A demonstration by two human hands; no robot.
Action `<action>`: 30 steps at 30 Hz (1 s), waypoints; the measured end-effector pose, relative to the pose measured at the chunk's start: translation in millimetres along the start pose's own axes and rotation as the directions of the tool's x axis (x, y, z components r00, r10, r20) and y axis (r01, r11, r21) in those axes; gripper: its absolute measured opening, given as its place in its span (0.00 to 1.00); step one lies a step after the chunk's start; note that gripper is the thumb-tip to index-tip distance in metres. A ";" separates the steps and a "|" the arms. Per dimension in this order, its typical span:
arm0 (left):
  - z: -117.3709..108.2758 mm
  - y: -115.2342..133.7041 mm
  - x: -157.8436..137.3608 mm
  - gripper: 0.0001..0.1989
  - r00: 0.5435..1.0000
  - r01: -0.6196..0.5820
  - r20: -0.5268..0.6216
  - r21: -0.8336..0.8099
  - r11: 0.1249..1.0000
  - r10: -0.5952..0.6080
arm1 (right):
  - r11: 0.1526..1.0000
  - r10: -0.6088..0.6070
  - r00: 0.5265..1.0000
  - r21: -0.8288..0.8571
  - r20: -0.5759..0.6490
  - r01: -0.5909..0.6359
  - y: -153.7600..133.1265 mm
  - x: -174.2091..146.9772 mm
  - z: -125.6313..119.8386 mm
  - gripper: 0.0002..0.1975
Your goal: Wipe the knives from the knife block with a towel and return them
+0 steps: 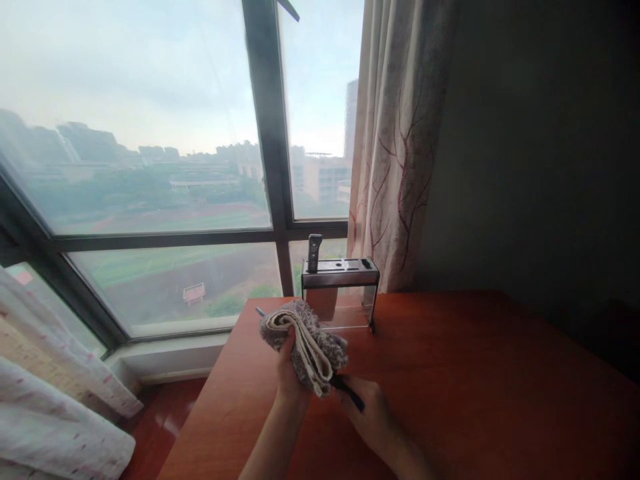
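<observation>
A folded grey fluffy cloth [306, 343] with a pale edge is gripped by my left hand [291, 373]. It wraps around the blade of a knife, whose tip [260, 311] pokes out at the upper left. My right hand [367, 403] is closed on the black knife handle [350, 392] at the cloth's lower right. Most of the blade is hidden inside the cloth. Beyond my hands stands a knife block [341, 272] with clear sides and a slotted top. Another knife sits in its left slot, with the dark handle [314, 252] sticking up.
The reddish-brown wooden table [450, 373] spreads beneath my hands. Behind it are a large window with a dark frame [273, 133] and a patterned curtain [395, 133]. A second curtain [55, 407] hangs at the lower left, near the window sill [170, 357].
</observation>
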State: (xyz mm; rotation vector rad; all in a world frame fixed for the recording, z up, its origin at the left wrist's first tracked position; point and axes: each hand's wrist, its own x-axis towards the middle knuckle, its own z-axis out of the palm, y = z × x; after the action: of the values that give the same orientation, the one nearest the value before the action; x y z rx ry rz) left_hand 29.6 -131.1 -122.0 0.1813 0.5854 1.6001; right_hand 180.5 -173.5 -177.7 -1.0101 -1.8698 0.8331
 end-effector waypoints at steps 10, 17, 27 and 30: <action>-5.7 48.2 18.7 0.13 0.972 -0.232 -0.063 -0.149 0.961 0.225 | 0.978 -0.052 0.999 -0.204 0.002 0.052 8.3 0.0 -15.2 0.13; -3.7 45.3 15.1 0.08 0.948 -0.309 -0.078 0.009 0.951 0.309 | 0.982 0.173 0.982 0.095 -0.074 -0.165 8.3 3.2 -32.9 0.19; -11.2 40.5 15.2 0.20 0.843 -0.449 -0.024 0.520 0.727 0.538 | 0.974 0.210 0.924 0.154 -0.321 -0.167 16.1 1.9 -53.5 0.16; -18.3 47.2 17.3 0.18 0.823 -0.455 0.083 0.687 0.566 0.562 | 0.972 0.223 0.893 0.163 -0.390 -0.171 16.9 0.9 -60.5 0.15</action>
State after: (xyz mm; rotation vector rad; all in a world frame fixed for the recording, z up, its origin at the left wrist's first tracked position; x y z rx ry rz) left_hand -22.6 -119.6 -119.4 0.8738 1.3379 1.8933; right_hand 239.3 -155.4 -165.2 -1.2049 -1.3617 0.7750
